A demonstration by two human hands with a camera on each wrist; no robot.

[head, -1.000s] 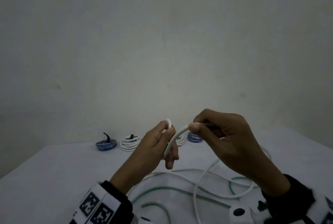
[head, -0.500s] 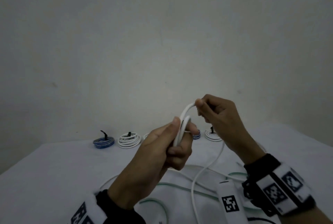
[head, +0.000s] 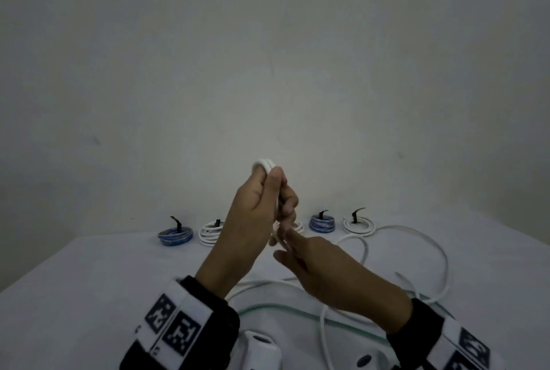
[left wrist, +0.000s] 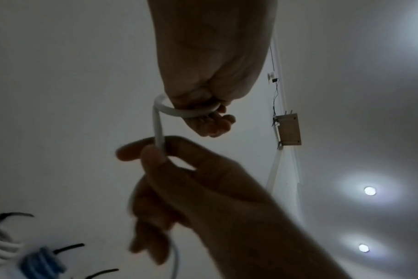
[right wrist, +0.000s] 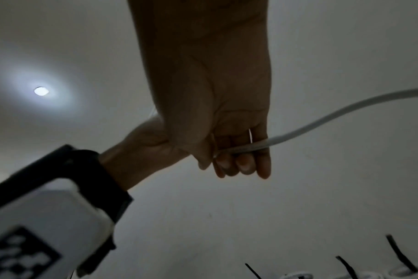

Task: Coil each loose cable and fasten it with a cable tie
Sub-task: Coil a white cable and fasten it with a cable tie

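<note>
Left hand point(head: 256, 215) is raised above the table, fingers curled tight and thumb pressed on top, gripping. Right hand point(head: 321, 265) sits just below and beside it, thumb and forefinger pinching, the other fingers loosely bent. Both wrists wear black cuffs with white marker blocks.

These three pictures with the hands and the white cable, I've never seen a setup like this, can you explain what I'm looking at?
No machine here: a person works with bare hands, wearing cameras on the head and both wrists. The head view looks down on a white table; the wrist views look up past the hands to the ceiling. The left hand grips a small coil of white cable. The right hand pinches the cable's loose run between thumb and fingers, feeding it round. More loose cable lies on the table. At the back sit finished coils, blue and white, bound with black ties.
</note>
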